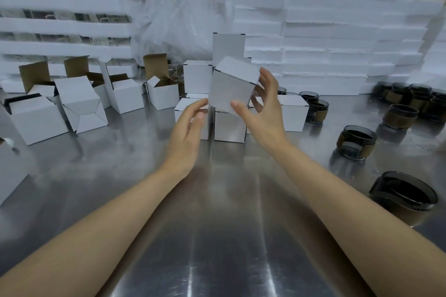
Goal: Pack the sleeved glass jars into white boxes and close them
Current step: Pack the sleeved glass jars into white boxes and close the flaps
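Note:
A closed white box [231, 85] is tilted in the air above the table's middle. My right hand [260, 106] grips it from the right, thumb on the front face and fingers behind. My left hand [190, 125] is open just below its left bottom corner, fingertips close to it or touching. Under the box stands a cluster of closed white boxes [229, 125]. Dark glass jars with brown sleeves sit on the right: one near me [403, 198], another further back [356, 142], with several more beyond [400, 116]. Open empty white boxes [79, 103] stand on the left.
The steel table [217, 212] stretches toward me. Stacks of white foam trays [337, 43] rise behind on the right, and foam layers holding glassware [65, 19] on the left. Crumpled clear plastic [183, 19] lies at the back middle. Cardboard cartons stand behind everything.

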Motion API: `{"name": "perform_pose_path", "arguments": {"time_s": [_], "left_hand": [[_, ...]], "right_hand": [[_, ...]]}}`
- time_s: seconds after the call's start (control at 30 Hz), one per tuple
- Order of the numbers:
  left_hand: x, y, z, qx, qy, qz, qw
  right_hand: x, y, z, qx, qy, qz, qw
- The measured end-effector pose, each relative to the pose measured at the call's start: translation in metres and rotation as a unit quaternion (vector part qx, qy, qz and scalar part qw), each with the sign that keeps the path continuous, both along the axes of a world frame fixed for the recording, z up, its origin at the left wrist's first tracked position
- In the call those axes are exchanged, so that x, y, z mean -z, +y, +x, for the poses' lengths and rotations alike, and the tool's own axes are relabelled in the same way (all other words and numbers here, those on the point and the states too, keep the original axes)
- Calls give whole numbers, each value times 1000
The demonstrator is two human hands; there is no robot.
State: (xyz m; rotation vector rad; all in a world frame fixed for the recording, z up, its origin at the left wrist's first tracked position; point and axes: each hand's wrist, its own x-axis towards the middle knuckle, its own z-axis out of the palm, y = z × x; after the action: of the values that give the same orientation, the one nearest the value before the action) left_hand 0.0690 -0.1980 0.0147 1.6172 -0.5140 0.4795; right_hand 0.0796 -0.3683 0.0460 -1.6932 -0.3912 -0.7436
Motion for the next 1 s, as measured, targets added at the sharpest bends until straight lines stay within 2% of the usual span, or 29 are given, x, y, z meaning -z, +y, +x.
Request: {"name": "perform_pose_path", "arguments": {"time_s": [0.1,0.17,0.23,0.3,0.33,0.5,0.63,0.83,1.0], "left_hand": [[3,10,10,-72,-3,-1,997],[5,16,17,-110,-2,1,994],[6,20,23,-134,1,11,991],[8,21,27,-143,7,16,990],[8,21,27,-142,11,23,989],[11,18,24,-118,3,92,989],[10,22,22,-142,-1,102,985],[2,61,31,-276,28,151,949],[8,106,51,-392,124,128,903]], "right_hand": [[6,8,24,67,26,-55,996],[18,14,28,120,20,-40,992],[26,15,28,163,-54,-51,984],[30,13,30,208,-141,-125,960],[31,13,30,215,-157,-154,952],[38,13,27,194,-110,-135,965],[38,14,20,198,-86,-127,968],[37,15,-3,203,-77,-131,967],[39,16,-16,131,-42,-154,978]]}}
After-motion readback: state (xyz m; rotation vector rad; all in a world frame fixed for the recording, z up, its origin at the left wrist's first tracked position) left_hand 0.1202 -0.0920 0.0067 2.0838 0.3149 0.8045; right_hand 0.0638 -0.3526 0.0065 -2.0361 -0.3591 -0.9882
